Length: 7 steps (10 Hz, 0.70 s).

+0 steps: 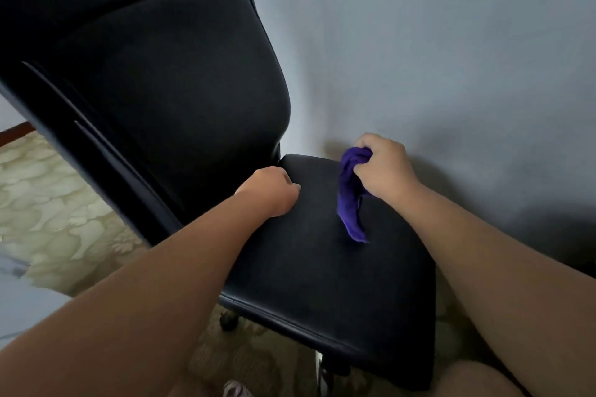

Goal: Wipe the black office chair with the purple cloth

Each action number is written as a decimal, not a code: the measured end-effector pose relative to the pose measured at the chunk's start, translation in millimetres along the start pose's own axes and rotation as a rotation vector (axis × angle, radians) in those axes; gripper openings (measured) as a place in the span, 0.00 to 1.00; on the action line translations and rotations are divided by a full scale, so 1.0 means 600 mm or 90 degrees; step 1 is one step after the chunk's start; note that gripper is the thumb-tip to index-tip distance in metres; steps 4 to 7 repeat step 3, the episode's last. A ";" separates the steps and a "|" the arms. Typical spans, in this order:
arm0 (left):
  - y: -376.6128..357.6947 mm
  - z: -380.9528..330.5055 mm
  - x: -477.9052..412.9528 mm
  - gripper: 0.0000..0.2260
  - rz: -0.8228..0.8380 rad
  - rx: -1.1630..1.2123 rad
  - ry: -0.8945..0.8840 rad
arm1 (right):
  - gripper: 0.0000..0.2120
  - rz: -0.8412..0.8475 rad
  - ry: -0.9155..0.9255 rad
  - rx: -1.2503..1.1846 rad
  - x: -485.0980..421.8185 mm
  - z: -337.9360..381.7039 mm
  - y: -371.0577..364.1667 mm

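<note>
Reaching forward over a beige patterned carpet point(64, 203), two bare forearms stretch above the padded seat of a black leather-look office chair point(322, 284). Below the near seat edge, a black caster point(229, 321) and a bit of shiny metal base point(319, 361) show against the carpet.

The left hand point(269, 192) rests on the seat's far left corner, its fingers curled tight into a fist with nothing visible inside them. To the right of those fingers, well apart, the right hand point(383, 167) is raised above the seat's far end, its fingers clenched round the bunched top of a deep purple cloth point(350, 200). From the fingers the cloth hangs down in a narrow fold, and its lower tip touches the seat.

Just beyond the left fingers rises the chair's tall, curved backrest point(177, 90). Behind the right fingers stands a plain pale grey-blue wall point(451, 42), shadowed near the floor. Far to the left, a strip of reddish wooden skirting point(16, 134) edges the carpet.
</note>
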State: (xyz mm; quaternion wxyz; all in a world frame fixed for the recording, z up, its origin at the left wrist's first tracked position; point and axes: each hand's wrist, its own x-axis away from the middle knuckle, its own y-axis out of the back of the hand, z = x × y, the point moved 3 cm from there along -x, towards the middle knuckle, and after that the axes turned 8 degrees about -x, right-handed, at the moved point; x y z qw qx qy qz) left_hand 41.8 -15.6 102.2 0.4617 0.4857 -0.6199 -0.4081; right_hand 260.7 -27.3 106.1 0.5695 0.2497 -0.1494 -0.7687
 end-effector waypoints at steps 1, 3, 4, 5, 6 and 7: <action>-0.028 -0.035 -0.068 0.15 0.031 -0.011 -0.011 | 0.18 0.089 -0.011 0.076 -0.039 -0.063 -0.032; -0.072 -0.064 -0.131 0.15 0.124 -0.062 -0.013 | 0.27 0.355 -0.177 0.271 -0.040 -0.186 -0.086; -0.072 -0.064 -0.131 0.15 0.124 -0.062 -0.013 | 0.27 0.355 -0.177 0.271 -0.040 -0.186 -0.086; -0.072 -0.064 -0.131 0.15 0.124 -0.062 -0.013 | 0.27 0.355 -0.177 0.271 -0.040 -0.186 -0.086; -0.072 -0.064 -0.131 0.15 0.124 -0.062 -0.013 | 0.27 0.355 -0.177 0.271 -0.040 -0.186 -0.086; -0.072 -0.064 -0.131 0.15 0.124 -0.062 -0.013 | 0.27 0.355 -0.177 0.271 -0.040 -0.186 -0.086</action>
